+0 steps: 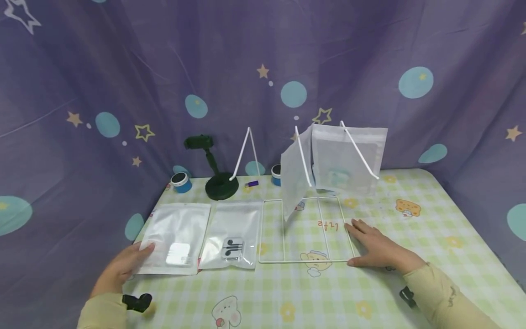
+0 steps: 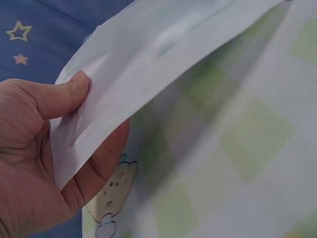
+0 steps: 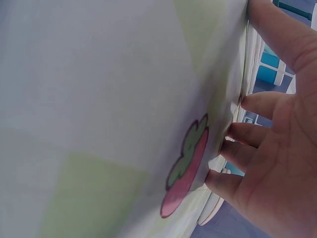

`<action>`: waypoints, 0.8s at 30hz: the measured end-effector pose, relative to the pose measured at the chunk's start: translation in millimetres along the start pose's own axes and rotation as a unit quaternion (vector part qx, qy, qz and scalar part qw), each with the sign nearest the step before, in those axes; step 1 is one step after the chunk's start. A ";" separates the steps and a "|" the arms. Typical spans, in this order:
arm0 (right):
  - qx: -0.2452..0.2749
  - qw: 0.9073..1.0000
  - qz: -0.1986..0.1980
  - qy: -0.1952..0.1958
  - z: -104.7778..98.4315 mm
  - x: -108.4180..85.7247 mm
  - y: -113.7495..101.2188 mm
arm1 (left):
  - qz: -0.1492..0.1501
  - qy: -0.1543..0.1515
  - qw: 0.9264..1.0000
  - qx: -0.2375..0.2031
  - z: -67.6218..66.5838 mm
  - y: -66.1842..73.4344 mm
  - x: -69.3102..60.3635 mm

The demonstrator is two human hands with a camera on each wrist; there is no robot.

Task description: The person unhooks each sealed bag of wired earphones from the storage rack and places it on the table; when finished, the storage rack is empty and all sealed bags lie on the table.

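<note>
My left hand pinches the lower left edge of a white pouch, thumb on top and fingers beneath; the left wrist view shows this hand and the pouch tilted. Beside it lies a clear-front pouch with an earphone picture. My right hand rests, fingers spread, on the table at the right side of a white wire rack. In the right wrist view the fingertips of this hand touch the tablecloth. Two translucent pouches stand between the rack's upright loops.
Behind the pouches are a dark green stand, a blue jar, a second blue jar and a small purple item. A patterned curtain hangs beyond the checkered table.
</note>
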State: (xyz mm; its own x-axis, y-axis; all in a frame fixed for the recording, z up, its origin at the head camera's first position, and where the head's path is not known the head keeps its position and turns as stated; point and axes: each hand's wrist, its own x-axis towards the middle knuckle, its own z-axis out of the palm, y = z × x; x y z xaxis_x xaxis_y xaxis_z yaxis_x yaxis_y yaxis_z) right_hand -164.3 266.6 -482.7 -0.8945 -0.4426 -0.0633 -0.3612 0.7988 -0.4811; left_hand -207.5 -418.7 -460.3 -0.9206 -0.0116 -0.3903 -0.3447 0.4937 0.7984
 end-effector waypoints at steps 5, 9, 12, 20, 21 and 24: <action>0.005 1.000 0.000 0.001 0.9 -0.1 -0.4 | -0.023 0.014 1.000 0.011 4.5 -4.6 10.8; 0.003 1.000 -0.001 0.003 0.2 0.0 -0.9 | -0.022 0.026 0.999 0.016 8.1 -7.0 17.6; -0.002 1.000 -0.004 0.005 -0.2 0.2 -1.1 | -0.021 0.028 0.999 0.009 10.3 -5.9 19.4; 0.002 1.000 -0.006 0.006 -0.5 0.1 -0.9 | -0.060 0.046 0.997 0.023 12.8 0.7 18.2; 0.002 1.000 -0.007 0.006 -0.6 -0.1 -1.0 | -0.061 0.052 0.996 0.034 12.7 1.9 17.2; 0.003 1.000 -0.003 0.004 0.0 -0.3 -1.0 | -0.047 0.069 0.992 0.092 11.4 5.7 12.3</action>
State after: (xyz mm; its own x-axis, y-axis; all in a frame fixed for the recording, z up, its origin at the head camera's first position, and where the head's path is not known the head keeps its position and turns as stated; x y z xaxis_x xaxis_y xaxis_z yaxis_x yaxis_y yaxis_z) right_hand -163.7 266.0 -482.3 -0.8943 -0.4444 -0.0527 -0.3658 0.7937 -0.4860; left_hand -218.7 -406.1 -465.7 -0.9065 -0.1772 -0.3833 -0.4029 0.6345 0.6596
